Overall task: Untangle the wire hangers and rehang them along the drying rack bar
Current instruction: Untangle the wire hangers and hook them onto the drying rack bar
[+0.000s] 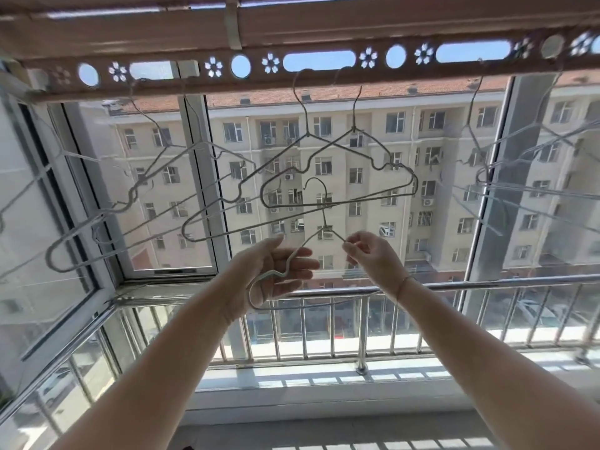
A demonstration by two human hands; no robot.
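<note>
Looking up through the head camera, I see both of my operator's arms raised toward the drying rack bar (376, 76), a brown rail pierced with flower, circle and slot cut-outs. The held hanger (324, 222) is thin pale wire with a twisted neck and a notched, wavy shoulder; it sits low and central, below the bar and not on it. Its hook reaches up across the bottom wires of the two middle hangers (306, 125), and I cannot tell whether it is caught on them. The left hand (279, 274) is spread and relaxed, with the hanger's left shoulder lying across its fingers. The right hand (370, 254) pinches the right shoulder wire between thumb and forefinger, and a thin cord circles that wrist. The middle pair hang from the bar by their hooks, overlapping each other. Farther left a cluster of hangers (130, 196) crosses together, tilted; more hangers (470, 125) hang at far right. Beyond the steel railing (487, 284) stands an apartment block (357, 151).
</note>
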